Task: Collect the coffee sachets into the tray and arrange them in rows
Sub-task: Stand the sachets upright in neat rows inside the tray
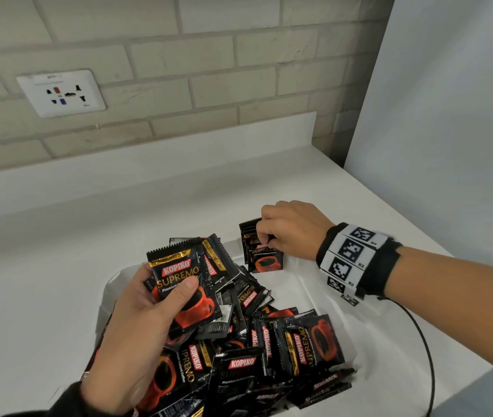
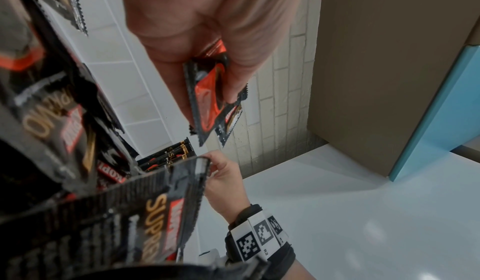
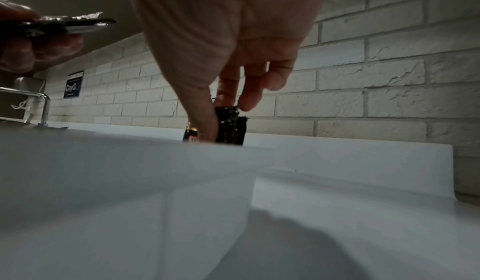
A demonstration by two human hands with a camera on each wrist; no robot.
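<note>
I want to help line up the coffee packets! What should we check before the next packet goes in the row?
1. Right hand pinches the upright sachets at the tray's far corner: ok.
2. Those sachets stand upright, not fallen: ok.
3. Left hand grips a bunch of sachets ready to pass over: ok.
4. Bare tray floor beside the standing sachets for more: ok.
5. Loose pile in the tray sorted: not ok, still jumbled.
6. All sachets collected off the counter: cannot tell, the views show only part of it.
</note>
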